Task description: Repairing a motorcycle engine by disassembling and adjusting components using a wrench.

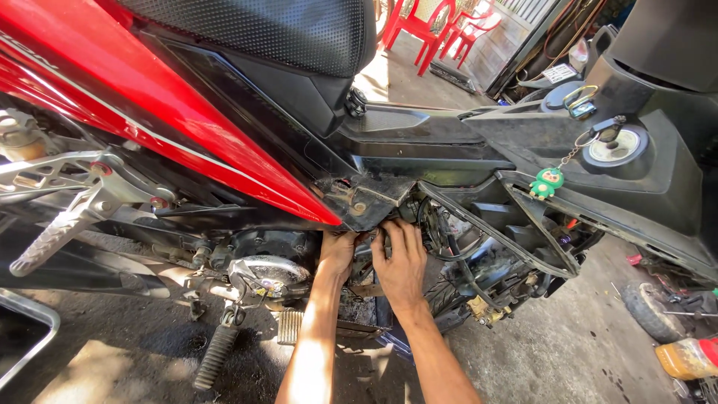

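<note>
Both hands — left hand (338,253), right hand (402,263) — reach into the engine bay (449,247) beneath the red motorcycle panel (149,112), a green key charm (547,183) at two o'clock.

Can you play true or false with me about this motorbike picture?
1. Both hands, the left hand and the right hand, reach in under the motorbike's red panel. True.
2. The little toy hanging from the key is blue. False: it is green.
3. The chairs in the back are red. True.
4. The seat is white. False: it is black.
</note>
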